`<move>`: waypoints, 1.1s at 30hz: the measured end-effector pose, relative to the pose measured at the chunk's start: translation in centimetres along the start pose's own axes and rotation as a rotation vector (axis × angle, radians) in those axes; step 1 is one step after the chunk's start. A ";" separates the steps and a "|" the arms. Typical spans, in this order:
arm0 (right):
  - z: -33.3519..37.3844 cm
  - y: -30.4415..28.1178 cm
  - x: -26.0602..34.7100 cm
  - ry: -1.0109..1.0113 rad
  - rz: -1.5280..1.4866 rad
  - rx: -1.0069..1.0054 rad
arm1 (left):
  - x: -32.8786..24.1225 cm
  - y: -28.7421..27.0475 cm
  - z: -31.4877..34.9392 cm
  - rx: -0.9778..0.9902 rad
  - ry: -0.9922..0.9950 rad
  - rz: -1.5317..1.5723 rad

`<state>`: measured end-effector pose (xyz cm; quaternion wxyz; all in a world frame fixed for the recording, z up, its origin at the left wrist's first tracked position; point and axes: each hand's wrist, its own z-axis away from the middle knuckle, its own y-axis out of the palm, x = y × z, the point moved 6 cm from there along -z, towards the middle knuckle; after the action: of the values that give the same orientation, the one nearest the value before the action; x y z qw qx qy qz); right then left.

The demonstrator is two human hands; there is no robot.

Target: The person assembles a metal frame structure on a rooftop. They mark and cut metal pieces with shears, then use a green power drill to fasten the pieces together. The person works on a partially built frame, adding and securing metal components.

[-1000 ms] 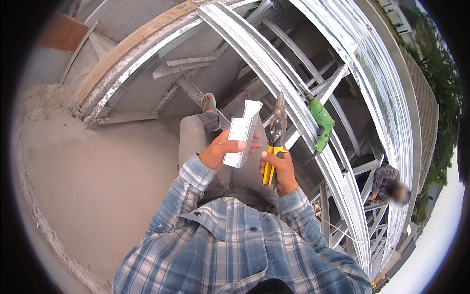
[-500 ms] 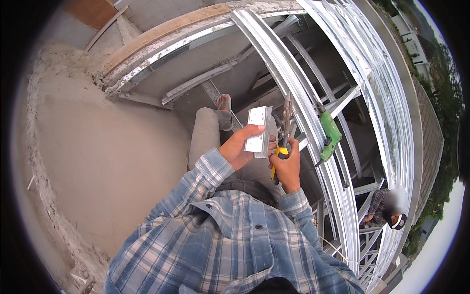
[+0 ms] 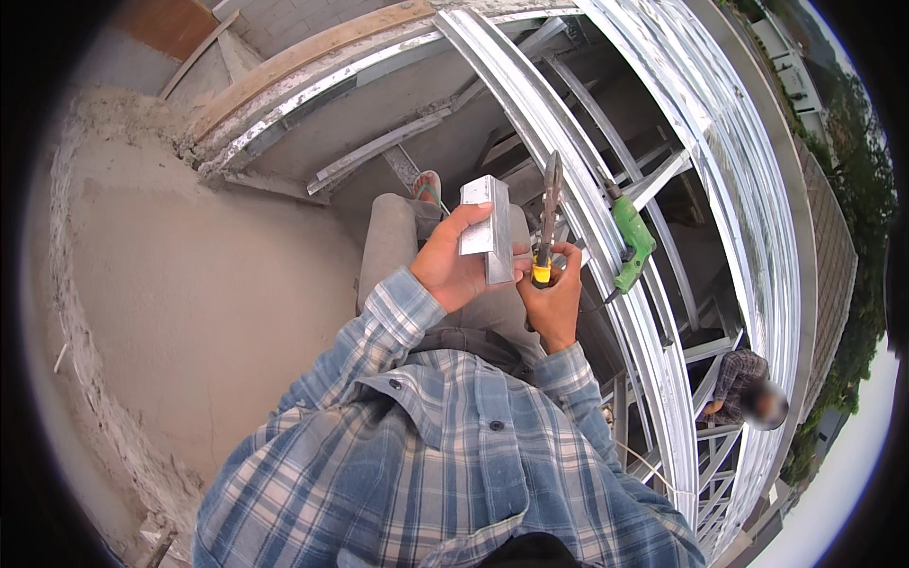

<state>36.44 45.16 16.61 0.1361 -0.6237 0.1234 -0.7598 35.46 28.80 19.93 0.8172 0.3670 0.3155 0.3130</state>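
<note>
My left hand [image 3: 454, 260] is closed round a short piece of bent sheet-metal channel [image 3: 486, 227], its thumb lying on the bright face. Just right of it, my right hand [image 3: 554, 301] grips a pair of tin snips [image 3: 548, 213] by their yellow and black handles. The long dark blades point up and away from me and look closed. They stand beside the metal piece, apart from it. Most of the handles is hidden in my palm.
A green power drill [image 3: 632, 243] rests on the long silver metal beams [image 3: 568, 142] to my right. Beyond them stretch shiny metal roof sheets [image 3: 748, 189]. Another person [image 3: 734, 388] is among the framing at the lower right. A grey concrete slab [image 3: 199, 303] lies on my left.
My left hand has tilted the metal piece and moved it slightly left. The snips have turned more upright, their handles now lower in my right hand. The other person's head has shifted.
</note>
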 end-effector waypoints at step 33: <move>-0.1 2.4 0.5 -0.118 -0.022 0.053 | 2.0 -1.2 -0.1 -0.155 0.440 0.304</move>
<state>36.40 42.74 16.18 0.1515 -0.6650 0.0882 -0.7260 36.93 29.70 18.33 0.6984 0.2699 0.4015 0.5275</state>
